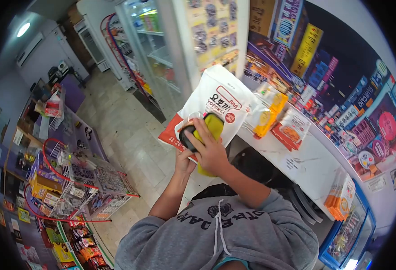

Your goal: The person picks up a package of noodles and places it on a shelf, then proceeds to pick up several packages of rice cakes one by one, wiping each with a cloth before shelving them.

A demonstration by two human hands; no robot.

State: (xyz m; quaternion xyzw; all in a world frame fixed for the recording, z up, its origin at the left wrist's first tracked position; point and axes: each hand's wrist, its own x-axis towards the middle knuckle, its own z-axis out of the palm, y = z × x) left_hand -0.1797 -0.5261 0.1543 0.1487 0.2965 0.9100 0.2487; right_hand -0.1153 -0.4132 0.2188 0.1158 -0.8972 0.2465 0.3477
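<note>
A white and red snack bag (211, 96) with "Yopokki" lettering is held up in front of my chest, tilted. My left hand (185, 162) grips its lower edge from below. Across the bag's front lies my right hand (209, 153), its fingers wrapped over a yellow-green cloth (213, 127) that presses on the bag. A dark round shape beside the fingers is part of the bag's print or of something held; I cannot tell which. Right of the bag, an orange and yellow packet (270, 112) and a red and white packet (292, 129) rest on the white counter (297, 166).
Orange and white packets (341, 198) stand at the counter's right end, beside a blue-edged freezer (349, 234). A glass-door fridge (155, 54) is ahead. Wire racks (90, 180) of goods are on the left, past the tiled floor (130, 135).
</note>
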